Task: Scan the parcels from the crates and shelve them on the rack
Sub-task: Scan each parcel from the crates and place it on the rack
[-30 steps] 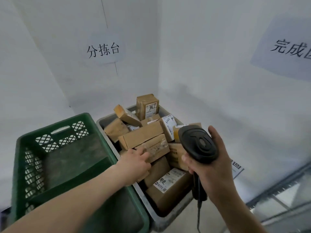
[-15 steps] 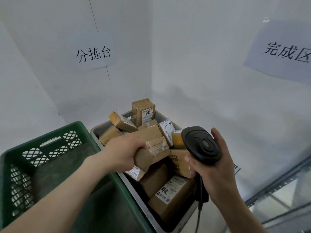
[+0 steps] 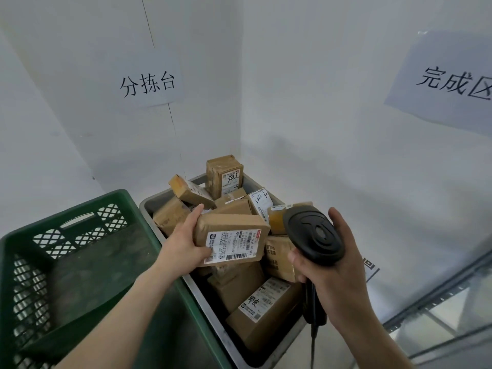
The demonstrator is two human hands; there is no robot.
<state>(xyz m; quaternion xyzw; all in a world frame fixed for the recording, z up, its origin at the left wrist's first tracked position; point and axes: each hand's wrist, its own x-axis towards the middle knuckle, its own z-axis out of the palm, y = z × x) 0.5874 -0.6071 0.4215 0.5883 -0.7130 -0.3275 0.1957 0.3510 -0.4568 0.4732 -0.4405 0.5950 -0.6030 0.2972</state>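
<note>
My left hand (image 3: 186, 246) grips a brown cardboard parcel (image 3: 229, 230) by its left end and holds it above the grey crate (image 3: 157, 206). The parcel's white shipping label (image 3: 231, 246) with barcodes faces me. My right hand (image 3: 332, 283) holds a black barcode scanner (image 3: 314, 235) by its handle, just right of the parcel, its head level with the label. The grey crate is piled with several brown parcels (image 3: 255, 310), some with white labels.
A green lattice crate (image 3: 74, 225) stands left of the grey one, with no parcels visible inside. White walls close in behind and to the right, with paper signs (image 3: 149, 83). A metal rack edge (image 3: 436, 299) runs along the lower right.
My left hand went from reaching into the grey crate to lifting a parcel out and turning it so the label faces up. The scanner hand stayed in place.
</note>
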